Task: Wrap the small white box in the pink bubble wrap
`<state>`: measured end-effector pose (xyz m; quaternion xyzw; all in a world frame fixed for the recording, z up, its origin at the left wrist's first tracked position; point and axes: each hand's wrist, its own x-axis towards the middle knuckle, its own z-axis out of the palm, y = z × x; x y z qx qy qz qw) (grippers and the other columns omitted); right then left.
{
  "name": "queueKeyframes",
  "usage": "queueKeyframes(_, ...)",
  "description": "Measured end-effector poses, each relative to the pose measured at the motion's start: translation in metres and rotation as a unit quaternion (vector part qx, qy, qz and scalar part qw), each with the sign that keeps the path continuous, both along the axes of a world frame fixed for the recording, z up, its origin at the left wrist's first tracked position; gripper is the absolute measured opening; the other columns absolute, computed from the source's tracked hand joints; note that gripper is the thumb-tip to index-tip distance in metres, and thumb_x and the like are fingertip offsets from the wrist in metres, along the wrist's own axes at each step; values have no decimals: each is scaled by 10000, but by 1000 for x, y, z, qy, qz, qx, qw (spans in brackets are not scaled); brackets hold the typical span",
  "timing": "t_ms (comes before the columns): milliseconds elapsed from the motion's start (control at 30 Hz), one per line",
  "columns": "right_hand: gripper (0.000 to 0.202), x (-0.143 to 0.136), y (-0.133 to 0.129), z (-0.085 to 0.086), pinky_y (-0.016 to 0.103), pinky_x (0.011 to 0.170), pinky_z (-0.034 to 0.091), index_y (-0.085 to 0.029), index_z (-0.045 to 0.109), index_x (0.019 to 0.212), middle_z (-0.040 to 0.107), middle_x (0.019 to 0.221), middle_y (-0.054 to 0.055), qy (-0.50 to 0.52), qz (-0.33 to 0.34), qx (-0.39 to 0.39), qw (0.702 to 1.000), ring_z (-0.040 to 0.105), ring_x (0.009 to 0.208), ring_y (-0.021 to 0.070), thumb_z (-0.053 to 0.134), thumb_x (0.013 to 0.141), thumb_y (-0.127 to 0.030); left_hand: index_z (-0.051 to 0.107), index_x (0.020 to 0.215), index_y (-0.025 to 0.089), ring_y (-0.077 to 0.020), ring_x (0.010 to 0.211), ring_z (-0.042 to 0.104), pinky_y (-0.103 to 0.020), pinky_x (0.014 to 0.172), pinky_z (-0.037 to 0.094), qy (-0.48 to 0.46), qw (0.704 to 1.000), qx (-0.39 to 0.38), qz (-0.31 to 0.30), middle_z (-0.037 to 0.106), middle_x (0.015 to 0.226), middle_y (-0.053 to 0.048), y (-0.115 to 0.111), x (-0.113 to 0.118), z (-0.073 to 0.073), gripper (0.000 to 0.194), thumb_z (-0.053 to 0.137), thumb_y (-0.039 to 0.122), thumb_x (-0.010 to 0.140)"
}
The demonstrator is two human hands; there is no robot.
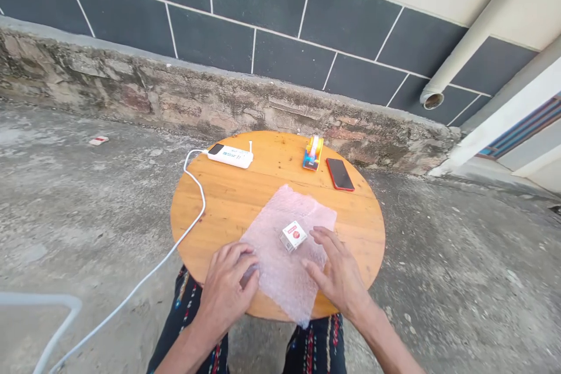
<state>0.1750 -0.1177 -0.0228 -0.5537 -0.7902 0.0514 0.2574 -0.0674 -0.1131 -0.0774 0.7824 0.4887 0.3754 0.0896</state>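
A small white box (294, 235) with red print rests on a sheet of pinkish bubble wrap (280, 272), which lies flat on the round wooden table (197, 210). To the left of the box, my left hand (231, 280) is at the sheet's left edge, fingers bent and apart, with nothing seen in it. On the other side, my right hand (335, 272) hovers over or touches the sheet's right part. Its thumb and fingers are spread, the fingertips close to the box but not gripping it. One corner of the sheet hangs over the near table edge.
Along the table's far side are a white power strip (231, 156) with a cable (202, 201) running off left, a tape dispenser (312, 153) and a red-edged phone (340, 174). A stone-based wall (245, 96) stands behind. My knees are under the near edge.
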Motion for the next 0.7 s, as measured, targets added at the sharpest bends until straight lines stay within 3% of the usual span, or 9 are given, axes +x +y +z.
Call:
queueKeyframes(100, 568, -17, 19, -5, 469, 952, 401, -176, 408, 1316, 496, 1306, 136, 1, 8, -18, 1000, 466, 1188, 303, 619, 795, -260, 618, 896, 220, -243, 979, 503, -399, 835, 395, 20, 1000, -23, -8, 592, 1003, -49, -6, -2, 6, 137, 539, 157, 804)
queueKeyframes(233, 568, -21, 42, -11, 439, 980, 380, -195, 439, 1299, 525, 1293, 99, 36, 84, -56, 994, 480, 1182, 257, 541, 751, -87, 603, 941, 228, -229, 891, 525, -390, 779, 413, 48, 996, -67, -23, 608, 945, -40, -13, -2, 19, 165, 500, 161, 831)
queueKeyframes(367, 622, -11, 50, -6, 408, 1002, 374, -227, 460, 1295, 522, 1308, 63, 72, 149, -101, 981, 475, 1192, 230, 505, 709, -22, 609, 994, 209, -260, 1041, 502, -434, 878, 407, 73, 995, -56, -31, 575, 1126, -76, -2, 1, 24, 205, 503, 161, 825)
queueKeyframes(500, 624, -6, 46, -1, 390, 1001, 385, -246, 450, 1309, 526, 1302, 55, 105, 136, -119, 978, 484, 1186, 224, 512, 727, -30, 581, 1140, 197, -298, 1197, 430, -474, 991, 360, 107, 992, -51, -51, 499, 1303, -101, 17, 3, 20, 352, 573, 215, 788)
queueKeyframes(700, 636, -8, 49, -5, 386, 995, 392, -248, 449, 1312, 536, 1288, 54, 123, 132, -120, 976, 500, 1169, 225, 528, 721, -27, 591, 1141, 190, -295, 1212, 429, -481, 1015, 349, 122, 990, -57, -43, 510, 1299, -105, 33, 4, 17, 366, 569, 240, 779)
